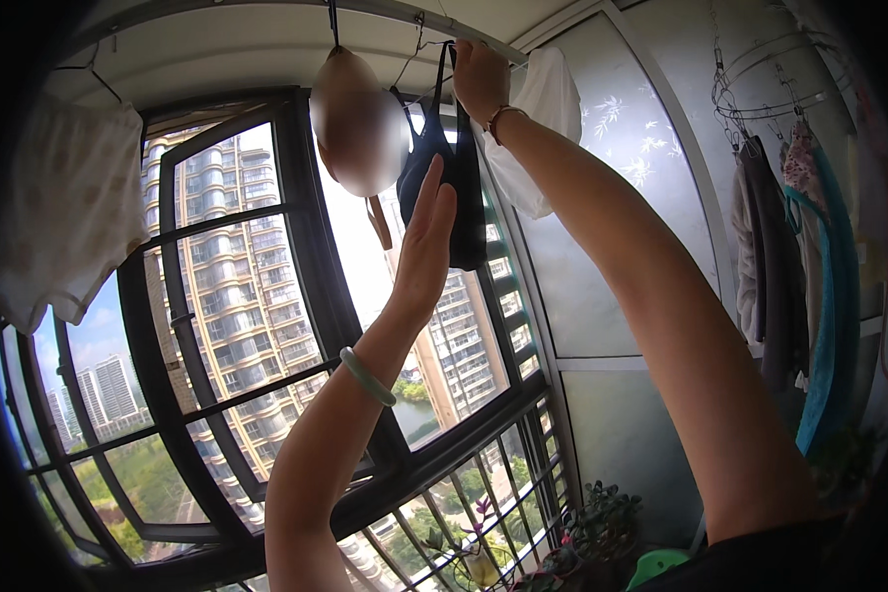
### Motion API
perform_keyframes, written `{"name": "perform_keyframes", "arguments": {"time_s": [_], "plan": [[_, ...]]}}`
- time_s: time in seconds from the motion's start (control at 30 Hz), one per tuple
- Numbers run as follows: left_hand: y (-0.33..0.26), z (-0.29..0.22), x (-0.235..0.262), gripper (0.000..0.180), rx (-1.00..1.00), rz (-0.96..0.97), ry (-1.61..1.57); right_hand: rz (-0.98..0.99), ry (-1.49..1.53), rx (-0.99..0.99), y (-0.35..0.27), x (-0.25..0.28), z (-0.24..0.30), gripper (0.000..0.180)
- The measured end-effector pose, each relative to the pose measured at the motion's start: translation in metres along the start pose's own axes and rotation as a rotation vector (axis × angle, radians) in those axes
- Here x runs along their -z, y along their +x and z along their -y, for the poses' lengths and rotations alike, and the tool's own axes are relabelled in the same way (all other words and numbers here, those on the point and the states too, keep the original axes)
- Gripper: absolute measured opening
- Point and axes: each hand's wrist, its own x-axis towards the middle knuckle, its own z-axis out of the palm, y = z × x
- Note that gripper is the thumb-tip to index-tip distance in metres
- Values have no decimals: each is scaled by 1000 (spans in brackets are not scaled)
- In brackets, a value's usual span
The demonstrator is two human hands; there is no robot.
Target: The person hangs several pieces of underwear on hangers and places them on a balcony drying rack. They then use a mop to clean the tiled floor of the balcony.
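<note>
Raised overhead, my right hand (481, 81) is closed at the end of a thin wire hanger (411, 59), by the shoulder strap of a black camisole (471, 212). The camisole hangs down in front of the window. My left hand (427, 242) is held up in front of it, fingers stretched out and flat, nothing in them. Whether it touches the fabric I cannot tell. Just left of the camisole hangs a beige, rounded garment (328, 79), partly blurred. A pale green bangle (367, 377) circles my left wrist, a thin bracelet (503, 115) my right.
A drying rail (405, 10) runs overhead. White cloth (548, 94) hangs behind my right wrist, a pale patterned garment (64, 197) at far left. A round clip hanger (775, 109) with several clothes is at right. Potted plants (602, 513) stand low by the barred window.
</note>
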Motion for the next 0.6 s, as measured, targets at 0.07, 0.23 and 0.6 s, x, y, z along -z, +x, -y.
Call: {"name": "perform_keyframes", "arguments": {"time_s": [0.07, 0.23, 0.6], "plan": [[-11, -13, 6, 77, 39, 12, -57, 49, -16, -11, -1, 6, -6, 40], [-23, -4, 9, 74, 41, -6, -11, 142, -96, -45, 12, 16, -20, 39], [-53, -15, -10, 72, 98, 36, -236, 387, 228, -416, 20, 96, -12, 52]]}}
